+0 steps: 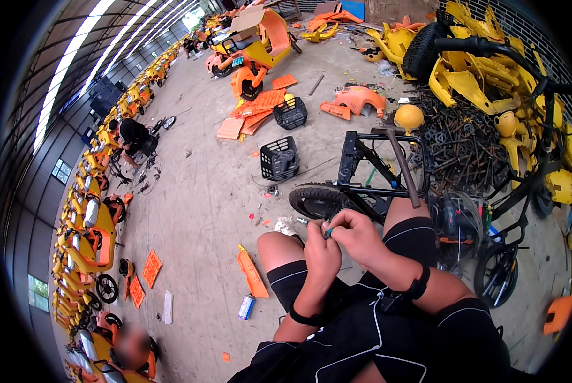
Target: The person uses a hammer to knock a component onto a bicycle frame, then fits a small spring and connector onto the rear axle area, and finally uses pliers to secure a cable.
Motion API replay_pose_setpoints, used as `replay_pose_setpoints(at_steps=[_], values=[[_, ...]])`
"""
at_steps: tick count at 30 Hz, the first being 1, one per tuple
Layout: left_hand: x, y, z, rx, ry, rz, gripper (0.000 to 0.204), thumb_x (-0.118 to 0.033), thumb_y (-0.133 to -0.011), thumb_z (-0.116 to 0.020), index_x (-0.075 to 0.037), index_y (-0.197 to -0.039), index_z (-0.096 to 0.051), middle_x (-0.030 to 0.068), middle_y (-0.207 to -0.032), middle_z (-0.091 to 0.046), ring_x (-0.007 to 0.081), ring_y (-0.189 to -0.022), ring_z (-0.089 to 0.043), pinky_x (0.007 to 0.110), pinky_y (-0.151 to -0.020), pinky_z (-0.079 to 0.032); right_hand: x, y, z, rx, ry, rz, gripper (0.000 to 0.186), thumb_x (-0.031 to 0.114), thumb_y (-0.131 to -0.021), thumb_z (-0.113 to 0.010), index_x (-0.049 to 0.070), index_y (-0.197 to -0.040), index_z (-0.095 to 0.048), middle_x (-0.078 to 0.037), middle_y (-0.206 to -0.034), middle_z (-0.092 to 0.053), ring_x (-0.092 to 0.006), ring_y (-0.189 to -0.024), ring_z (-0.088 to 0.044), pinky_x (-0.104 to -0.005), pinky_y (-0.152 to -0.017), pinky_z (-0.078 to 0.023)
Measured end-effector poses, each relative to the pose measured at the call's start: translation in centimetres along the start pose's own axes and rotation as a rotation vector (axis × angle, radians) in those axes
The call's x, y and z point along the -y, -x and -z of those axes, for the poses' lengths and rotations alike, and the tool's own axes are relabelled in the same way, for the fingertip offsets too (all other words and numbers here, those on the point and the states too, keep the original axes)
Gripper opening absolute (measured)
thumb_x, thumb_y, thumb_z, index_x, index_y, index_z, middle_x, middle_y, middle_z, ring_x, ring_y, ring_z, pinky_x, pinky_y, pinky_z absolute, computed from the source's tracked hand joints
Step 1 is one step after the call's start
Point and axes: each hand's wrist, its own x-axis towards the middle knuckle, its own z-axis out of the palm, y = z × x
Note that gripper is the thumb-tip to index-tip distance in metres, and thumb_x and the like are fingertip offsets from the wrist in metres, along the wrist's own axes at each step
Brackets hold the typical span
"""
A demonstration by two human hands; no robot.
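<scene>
My left hand (320, 254) and my right hand (356, 237) meet above my lap, fingers pinched round a small teal-and-metal part (327, 233), mostly hidden. Just beyond them a bare black scooter frame (350, 153) with a front tyre (315, 202) lies close by my knees. A hammer-like metal bar (403, 167) rests across that frame. To the right of my leg sit a dark power tool (455, 220) with cables and a wheeled black fork assembly (495, 274). A blue-and-white can (246, 307) lies on the floor to my left, near an orange plastic strip (253, 271).
Yellow-and-orange scooters (91, 233) line the left wall. A co-worker crouches (133, 140) over loose parts; another person's head (131, 346) shows at lower left. Black baskets (279, 158), orange panels (256, 105), rusty metal parts (455, 137) and a heap of yellow body panels (449, 80) lie around.
</scene>
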Motion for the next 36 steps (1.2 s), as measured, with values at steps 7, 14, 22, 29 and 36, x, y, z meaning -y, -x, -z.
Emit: replay_pose_setpoints(at_steps=[7,14,22,29,36], values=[[-0.7,-0.2,-0.1,-0.046,0.052,0.048,0.013,-0.009,-0.098,-0.051,-0.001,-0.107,-0.051,0.0262,-0.083,-0.064,0.0454,-0.078,-0.065,0.049,-0.065,-0.048,0.0,-0.3,0.8,0.008,0.266,0.061,0.018,0.011,-0.086,-0.064,-0.004,-0.096,-0.068,-0.006,-0.082,-0.068,-0.0106,-0.076,-0.061,-0.0285,-0.071,-0.05],[-0.3,-0.1,-0.2,-0.086,0.071,-0.023,0.012,-0.009,-0.099,-0.05,-0.001,-0.107,-0.051,0.0243,-0.084,-0.065,0.0439,-0.075,-0.064,0.048,-0.064,-0.048,1.0,0.2,1.1,0.087,0.25,-0.019,0.011,0.007,-0.092,-0.062,-0.001,-0.098,-0.066,-0.002,-0.089,-0.066,-0.0067,-0.084,-0.058,-0.025,-0.075,-0.048],[-0.9,0.3,-0.2,-0.103,0.029,-0.024,0.011,-0.001,-0.094,-0.049,0.0,-0.105,-0.047,0.0147,-0.082,-0.06,0.0218,-0.074,-0.059,0.037,-0.065,-0.048,1.3,1.0,0.8,0.103,0.257,0.015,0.019,0.011,-0.09,-0.061,-0.003,-0.101,-0.065,-0.007,-0.09,-0.068,-0.0106,-0.08,-0.062,-0.0289,-0.075,-0.052],[-0.5,0.7,-1.0,-0.127,0.138,-0.064,0.012,-0.003,-0.095,-0.051,-0.001,-0.107,-0.05,0.0192,-0.079,-0.062,0.0369,-0.069,-0.064,0.043,-0.062,-0.049,1.2,1.7,0.7,0.069,0.172,-0.024,0.017,0.012,-0.094,-0.06,-0.003,-0.1,-0.064,-0.006,-0.09,-0.067,-0.0081,-0.08,-0.061,-0.0263,-0.071,-0.05],[-0.9,0.8,-0.9,-0.164,0.252,-0.112,0.021,0.003,-0.087,-0.047,-0.001,-0.108,-0.05,0.0147,-0.083,-0.061,0.0235,-0.071,-0.059,0.036,-0.065,-0.048,2.2,2.3,0.4,0.106,0.088,-0.053,0.012,0.007,-0.095,-0.059,-0.002,-0.101,-0.064,-0.002,-0.092,-0.064,-0.0059,-0.083,-0.056,-0.0228,-0.072,-0.045]])
